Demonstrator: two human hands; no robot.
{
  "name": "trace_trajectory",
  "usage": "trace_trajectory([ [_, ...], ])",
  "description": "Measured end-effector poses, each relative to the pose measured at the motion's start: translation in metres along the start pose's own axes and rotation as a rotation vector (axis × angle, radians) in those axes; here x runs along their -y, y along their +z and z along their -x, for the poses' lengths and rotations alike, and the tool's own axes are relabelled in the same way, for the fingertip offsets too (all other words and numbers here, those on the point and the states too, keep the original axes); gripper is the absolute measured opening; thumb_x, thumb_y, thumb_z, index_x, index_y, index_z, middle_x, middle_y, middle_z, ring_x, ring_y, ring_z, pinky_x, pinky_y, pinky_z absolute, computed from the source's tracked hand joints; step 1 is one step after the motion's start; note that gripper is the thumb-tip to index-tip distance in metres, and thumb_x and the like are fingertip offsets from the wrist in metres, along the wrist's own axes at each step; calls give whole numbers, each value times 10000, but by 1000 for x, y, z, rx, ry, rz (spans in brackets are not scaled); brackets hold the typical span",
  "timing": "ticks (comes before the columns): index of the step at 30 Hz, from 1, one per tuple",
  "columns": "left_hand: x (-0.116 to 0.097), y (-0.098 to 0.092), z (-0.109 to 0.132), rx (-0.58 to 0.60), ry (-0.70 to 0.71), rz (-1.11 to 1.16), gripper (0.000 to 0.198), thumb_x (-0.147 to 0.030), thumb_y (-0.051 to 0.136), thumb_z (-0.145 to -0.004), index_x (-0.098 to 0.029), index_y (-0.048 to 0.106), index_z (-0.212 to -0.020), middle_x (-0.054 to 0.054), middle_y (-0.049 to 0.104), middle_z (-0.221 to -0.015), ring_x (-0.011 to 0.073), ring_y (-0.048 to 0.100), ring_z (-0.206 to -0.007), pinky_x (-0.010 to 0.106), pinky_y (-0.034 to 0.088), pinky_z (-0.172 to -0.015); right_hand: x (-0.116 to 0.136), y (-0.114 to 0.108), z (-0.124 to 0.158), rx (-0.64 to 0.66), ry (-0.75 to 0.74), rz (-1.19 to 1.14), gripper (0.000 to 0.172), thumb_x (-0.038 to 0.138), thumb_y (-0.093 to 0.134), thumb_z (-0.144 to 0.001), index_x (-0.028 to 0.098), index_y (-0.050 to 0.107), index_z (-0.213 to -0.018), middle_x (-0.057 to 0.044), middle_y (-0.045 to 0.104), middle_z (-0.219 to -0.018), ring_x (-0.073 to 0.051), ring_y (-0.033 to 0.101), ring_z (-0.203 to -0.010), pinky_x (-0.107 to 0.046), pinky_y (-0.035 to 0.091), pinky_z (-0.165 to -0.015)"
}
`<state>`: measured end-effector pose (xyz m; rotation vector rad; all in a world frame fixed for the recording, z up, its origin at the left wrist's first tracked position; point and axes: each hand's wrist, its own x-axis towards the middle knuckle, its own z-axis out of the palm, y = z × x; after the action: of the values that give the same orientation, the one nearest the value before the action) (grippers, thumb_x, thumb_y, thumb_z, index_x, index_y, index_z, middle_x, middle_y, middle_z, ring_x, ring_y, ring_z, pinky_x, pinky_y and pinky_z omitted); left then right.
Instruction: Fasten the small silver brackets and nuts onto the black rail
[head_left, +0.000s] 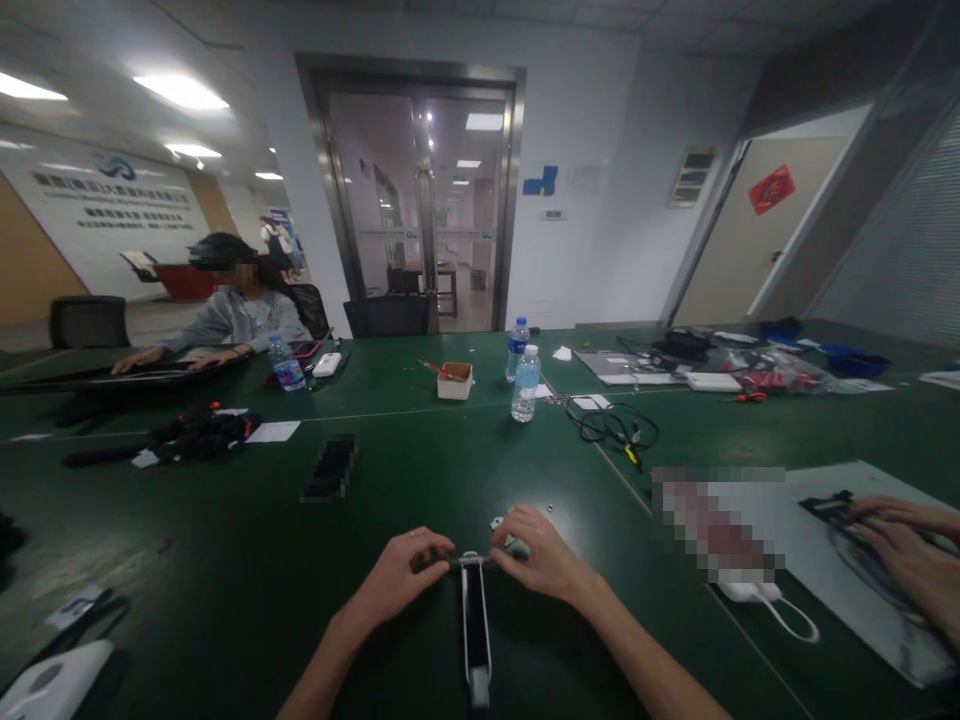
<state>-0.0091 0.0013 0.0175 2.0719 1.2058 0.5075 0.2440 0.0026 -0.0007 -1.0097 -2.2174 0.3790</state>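
Note:
In the head view, a long narrow piece with a pale rim and dark centre (475, 625) lies on the green table, pointing away from me. At its far end a thin bar (471, 560) runs crosswise. My left hand (405, 570) is closed in a pinch at the left side of that end. My right hand (544, 555) pinches on the right side. What lies between the fingertips of each hand is too small to make out. Under my right palm shows a greyish object (517, 547), partly hidden. A small pale piece (496, 522) sits just beyond my right fingers.
Ahead stand a small box (454, 382) and two water bottles (526, 385). A phone (332, 468) lies left, cables (616, 425) right. At right, a co-worker's hands (900, 535) work over a pale board (885, 610). Another person (244, 305) sits far left.

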Motion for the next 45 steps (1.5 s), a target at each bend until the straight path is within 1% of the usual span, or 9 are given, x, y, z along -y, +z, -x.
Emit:
trace_trajectory([
  [4, 6, 1, -1, 10, 7, -36, 202, -300, 573, -874, -204, 709, -990, 29, 655, -985, 179, 577, -803, 256, 445, -696, -9, -6, 1, 178, 68, 104, 32, 187, 616, -790, 194, 620, -760, -17, 633, -759, -180, 535, -787, -300, 372, -725],
  [9, 9, 5, -1, 24, -25, -36, 196, -273, 579, -870, -200, 706, -1000, 22, 673, -977, 184, 589, -831, 265, 456, -736, -11, 1, 1, 256, 77, 156, 14, 188, 638, -766, 200, 645, -773, -16, 627, -752, -188, 526, -805, -296, 357, -714],
  [14, 11, 10, -3, 41, -19, -24, 204, -282, 581, -875, -203, 710, -1012, 14, 693, -990, 187, 610, -862, 262, 460, -758, -10, 8, 1, 253, 55, 159, 43, 172, 619, -781, 197, 654, -784, -15, 620, -738, -183, 523, -798, -299, 353, -718],
  [20, 11, 13, -3, 19, -30, -14, 217, -296, 584, -875, -190, 720, -1007, 21, 711, -998, 196, 627, -874, 271, 458, -779, -9, 11, 1, 236, 20, 132, 56, 152, 618, -786, 189, 643, -753, -7, 606, -698, -173, 521, -768, -302, 367, -740],
  [26, 6, 12, -4, 15, -73, 37, 224, -307, 578, -862, -188, 721, -987, 16, 730, -930, 188, 644, -809, 260, 468, -718, -9, 11, 2, 232, 21, 126, 78, 162, 600, -814, 189, 637, -751, -8, 610, -714, -167, 518, -764, -296, 376, -734],
  [29, 7, 15, -5, 14, -98, 75, 252, -320, 568, -860, -161, 699, -1006, 23, 735, -902, 169, 639, -697, 244, 473, -632, -11, 13, 3, 231, 7, 119, 81, 165, 596, -819, 191, 641, -757, -8, 610, -716, -167, 521, -757, -304, 374, -749],
  [32, 10, 18, -5, 15, -112, 105, 276, -346, 551, -867, -138, 694, -978, 29, 729, -873, 146, 600, -608, 232, 460, -573, -12, 14, 3, 234, 5, 121, 84, 170, 598, -821, 191, 644, -754, -12, 613, -720, -170, 526, -760, -307, 368, -749],
  [40, 14, 21, -5, 22, -135, 137, 354, -419, 529, -881, -139, 715, -993, 29, 705, -850, 134, 555, -594, 228, 425, -555, -15, 18, 3, 231, -11, 136, 93, 159, 595, -811, 188, 645, -738, -13, 605, -711, -169, 525, -750, -308, 373, -749],
  [45, 14, 23, -5, 3, -142, 155, 349, -419, 542, -868, -138, 717, -976, 25, 696, -821, 134, 552, -586, 222, 417, -537, -15, 19, 3, 231, -10, 130, 98, 152, 594, -807, 184, 637, -725, -9, 592, -695, -164, 521, -734, -308, 386, -758],
])
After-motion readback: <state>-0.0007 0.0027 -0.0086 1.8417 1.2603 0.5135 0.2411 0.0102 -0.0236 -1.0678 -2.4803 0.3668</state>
